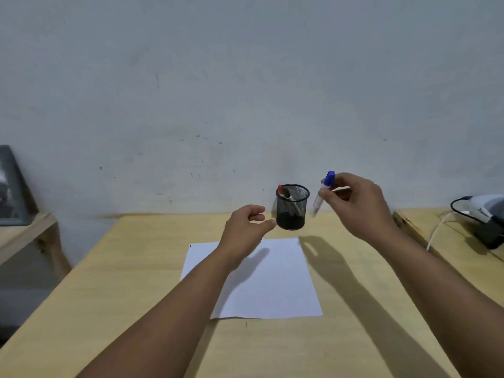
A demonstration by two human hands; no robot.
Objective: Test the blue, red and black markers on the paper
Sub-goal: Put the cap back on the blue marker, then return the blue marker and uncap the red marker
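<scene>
A dark framed object (12,186) leaned against the wall on a low side surface, far to the left of the mesh pen cup (291,207). The sheet of white paper (272,285) lay flat on the wooden table (136,268), on the near side of the cup, apart from it. The left hand (245,230) hovered above the paper's far edge, just left of the cup, its fingers loosely curled and its thumb pointing toward the cup's base; it gripped nothing, and whether the thumb touched the mesh could not be told.

The cup stood upright near the table's far edge. Inside it, the red marker (282,190) leaned against the left rim, with another marker beside it (its colour too dim to tell through the mesh).

Just right of the cup, the right hand (354,205) was raised above the table and pinched the blue marker (323,193) between thumb and fingertips. The marker hung tilted, blue cap up and still fitted, its pale barrel blurred.

Far right of the cup, on a separate wooden surface, sat a grey device (488,219) with a black cable.
</scene>
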